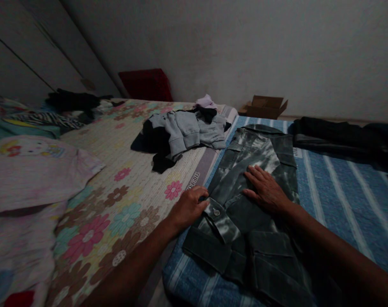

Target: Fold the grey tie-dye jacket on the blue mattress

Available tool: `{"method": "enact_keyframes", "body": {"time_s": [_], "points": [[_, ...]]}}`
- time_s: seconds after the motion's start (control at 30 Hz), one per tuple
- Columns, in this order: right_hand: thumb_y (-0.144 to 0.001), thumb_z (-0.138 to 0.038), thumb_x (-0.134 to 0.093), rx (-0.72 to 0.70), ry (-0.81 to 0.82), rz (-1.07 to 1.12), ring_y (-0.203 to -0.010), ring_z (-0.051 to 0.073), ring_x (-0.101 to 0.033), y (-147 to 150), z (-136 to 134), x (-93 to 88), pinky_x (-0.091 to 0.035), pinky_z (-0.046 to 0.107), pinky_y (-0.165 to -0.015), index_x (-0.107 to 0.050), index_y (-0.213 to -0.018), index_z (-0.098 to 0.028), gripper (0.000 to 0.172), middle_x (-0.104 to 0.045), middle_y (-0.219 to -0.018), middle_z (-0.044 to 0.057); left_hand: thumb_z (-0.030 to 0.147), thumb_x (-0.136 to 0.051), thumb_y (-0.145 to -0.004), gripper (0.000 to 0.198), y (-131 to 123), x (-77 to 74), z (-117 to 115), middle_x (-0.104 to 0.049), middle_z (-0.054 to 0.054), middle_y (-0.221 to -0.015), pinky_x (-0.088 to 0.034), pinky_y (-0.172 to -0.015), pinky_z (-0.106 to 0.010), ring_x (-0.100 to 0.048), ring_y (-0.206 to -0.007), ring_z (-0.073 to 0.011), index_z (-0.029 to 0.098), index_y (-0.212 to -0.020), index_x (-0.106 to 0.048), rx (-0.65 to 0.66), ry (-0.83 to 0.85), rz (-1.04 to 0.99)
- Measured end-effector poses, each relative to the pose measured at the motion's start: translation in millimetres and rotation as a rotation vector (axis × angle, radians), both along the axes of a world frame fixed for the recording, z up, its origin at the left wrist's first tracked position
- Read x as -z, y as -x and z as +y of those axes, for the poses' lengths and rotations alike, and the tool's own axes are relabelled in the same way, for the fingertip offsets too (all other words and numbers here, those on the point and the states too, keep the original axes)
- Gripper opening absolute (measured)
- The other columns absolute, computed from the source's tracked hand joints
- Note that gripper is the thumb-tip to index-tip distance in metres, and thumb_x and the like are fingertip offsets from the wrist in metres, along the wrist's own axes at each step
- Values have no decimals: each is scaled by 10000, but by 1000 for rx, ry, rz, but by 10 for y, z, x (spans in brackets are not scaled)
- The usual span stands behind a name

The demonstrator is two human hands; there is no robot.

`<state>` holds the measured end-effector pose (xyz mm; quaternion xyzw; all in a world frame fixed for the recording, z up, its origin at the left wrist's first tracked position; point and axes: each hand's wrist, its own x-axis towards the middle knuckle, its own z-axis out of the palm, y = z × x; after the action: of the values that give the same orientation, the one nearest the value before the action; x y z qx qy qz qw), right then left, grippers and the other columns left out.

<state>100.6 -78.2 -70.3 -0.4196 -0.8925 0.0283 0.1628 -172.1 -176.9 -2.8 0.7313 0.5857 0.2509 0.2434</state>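
Observation:
A dark grey-green, white-blotched jacket (232,187) is spread over the blue striped bedding. Near its left edge lies a buttoned cuff (224,221). My left hand (190,207) pinches the edge of that cuff, fingers closed. Flat on the sleeve cloth rests my right hand (265,187), its fingers spread and holding nothing. A flap pocket (273,251) shows on the jacket's near part, and the lowest portion sinks into shadow.
Grey and black clothes (184,132) are heaped on the flowered sheet (123,200). A pink printed garment (27,170) lies left. Folded dark clothes (337,138) are at right. An open cardboard box (266,106) and a red crate-like object (145,84) stand by the wall.

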Motion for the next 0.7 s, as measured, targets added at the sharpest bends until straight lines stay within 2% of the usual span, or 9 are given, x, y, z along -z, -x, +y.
{"method": "enact_keyframes", "body": {"time_s": [0.1,0.2,0.3,0.43,0.5,0.6,0.7], "points": [[-914,-604,-364,0,-8,-6,-1409,318,-229,5,-12,0,-293,498,-1095,-450,-1374,-183,630,-339,-1502,127,194,-496,-861,214,-144,-40,-147,-619,-127,-1205,-438,-991,-377,-556,-1159,-236,167,-1001,-655,17,-132,89],[-915,-600,-363,2,-15,-12,-1410,320,-225,9,-19,5,-292,503,-1093,-449,-1378,-166,640,-332,-1505,135,205,-477,-902,310,-307,-21,-254,-509,-141,-1384,-365,-1078,-412,-434,-1309,-240,157,-1192,-576,217,-167,158],[-920,-597,-355,5,-15,-24,-1411,325,-219,11,-18,18,-284,512,-1093,-455,-1378,-134,659,-322,-1507,151,297,-516,-909,460,-393,53,-266,-389,-164,-1479,-274,-1124,-485,-291,-1397,-279,135,-1336,-465,343,-78,317],[-922,-598,-355,7,-13,-40,-1421,316,-191,24,-10,26,-263,499,-1104,-453,-1387,-129,668,-305,-1516,148,390,-434,-948,568,-393,117,-225,-265,-136,-1541,-196,-1151,-489,-174,-1436,-253,146,-1447,-318,361,109,485],[-927,-596,-350,11,-7,-60,-1423,318,-179,36,-9,19,-250,499,-1109,-432,-1405,-123,678,-286,-1524,150,407,-407,-955,580,-380,112,-218,-218,-115,-1558,-168,-1160,-472,-139,-1444,-236,162,-1466,-285,363,147,517],[-930,-591,-349,19,9,-90,-1425,327,-164,61,-12,-9,-229,504,-1116,-402,-1427,-124,684,-256,-1534,150,418,-422,-945,578,-365,72,-217,-227,-108,-1555,-178,-1157,-468,-158,-1440,-239,187,-1462,-305,358,136,516],[-927,-590,-366,19,26,-101,-1427,328,-150,87,-19,-50,-208,493,-1128,-389,-1438,-133,686,-247,-1538,144,381,-491,-914,553,-372,4,-180,-318,-133,-1519,-231,-1140,-484,-252,-1414,-261,170,-1415,-390,346,124,493]]}}
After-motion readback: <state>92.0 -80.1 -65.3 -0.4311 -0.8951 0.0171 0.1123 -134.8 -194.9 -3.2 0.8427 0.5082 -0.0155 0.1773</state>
